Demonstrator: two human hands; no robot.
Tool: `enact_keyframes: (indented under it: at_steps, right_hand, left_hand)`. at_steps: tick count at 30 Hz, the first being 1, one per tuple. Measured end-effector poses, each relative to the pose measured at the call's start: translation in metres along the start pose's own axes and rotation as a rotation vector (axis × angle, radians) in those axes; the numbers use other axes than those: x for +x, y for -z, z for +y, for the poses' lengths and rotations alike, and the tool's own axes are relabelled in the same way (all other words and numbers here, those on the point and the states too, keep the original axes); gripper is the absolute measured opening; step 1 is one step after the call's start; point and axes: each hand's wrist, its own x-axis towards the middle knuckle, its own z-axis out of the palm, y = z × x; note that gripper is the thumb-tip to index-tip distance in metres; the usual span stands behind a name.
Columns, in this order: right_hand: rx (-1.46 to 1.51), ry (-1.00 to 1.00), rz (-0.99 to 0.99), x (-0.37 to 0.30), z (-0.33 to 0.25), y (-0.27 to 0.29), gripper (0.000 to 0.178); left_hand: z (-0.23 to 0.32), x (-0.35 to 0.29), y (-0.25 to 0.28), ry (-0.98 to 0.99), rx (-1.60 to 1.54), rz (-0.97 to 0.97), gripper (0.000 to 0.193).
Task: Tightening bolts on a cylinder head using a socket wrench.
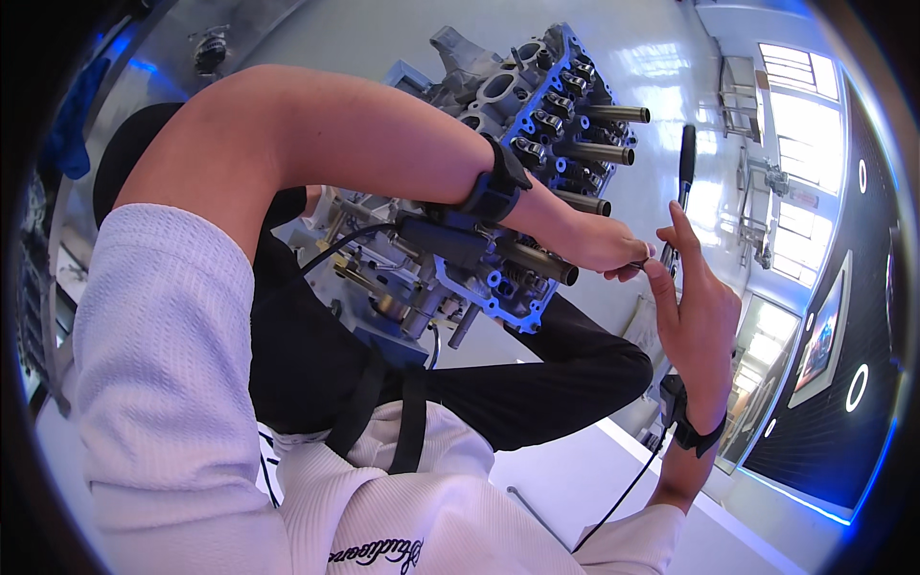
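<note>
The engine (527, 103) fills the middle of the scene, with a row of metal tubes (601, 153) jutting from its right side and rockers (547, 123) set along the face between them. The left arm reaches across the engine from the left, so that the left hand (604, 241) lies just right of the tubes, near the lowest ones. Its fingers are drawn in, and their tips meet the thumb of the right hand (704, 311); whether they pinch some small piece there is too small to tell. The right hand, rising from the near right, has its fingers gripping the metal end of a wrench (687, 158), whose black handle stands up toward the far side, right of the engine and apart from it. A black band (494, 187) circles the left wrist, and another sits on the right wrist, with a thin cable (618, 506) running from it toward the near side. The person's black trousers (565, 388) spread below the engine, a white shirt (393, 489) nearest. Far to the right are windows (800, 153) and a dark wall (834, 402) bearing a screen (822, 321).
</note>
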Motion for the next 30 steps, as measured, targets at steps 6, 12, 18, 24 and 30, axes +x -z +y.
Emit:
enact_keyframes:
  at_steps: [6,12,18,24,30]
  right_hand:
    - [0.185,-0.236,-0.098,-0.010,0.021,-0.001,0.057]
    - [0.064,-0.211,-0.097,-0.047,0.010,-0.009,0.092]
    - [0.581,-0.322,-0.107,-0.092,-0.025,-0.014,0.093]
    - [0.387,-0.045,-0.027,-0.086,-0.013,-0.025,0.080]
    - [0.182,-0.340,-0.064,-0.063,0.037,-0.041,0.039]
  left_hand:
    - [-0.015,0.016,0.001,-0.070,-0.018,-0.097,0.056]
    - [-0.026,0.023,-0.001,-0.088,0.000,-0.107,0.054]
    - [-0.020,0.018,-0.002,-0.051,-0.014,-0.084,0.054]
    - [-0.023,0.023,-0.005,-0.006,-0.099,-0.024,0.048]
    - [-0.028,0.030,-0.011,-0.091,0.134,0.084,0.039]
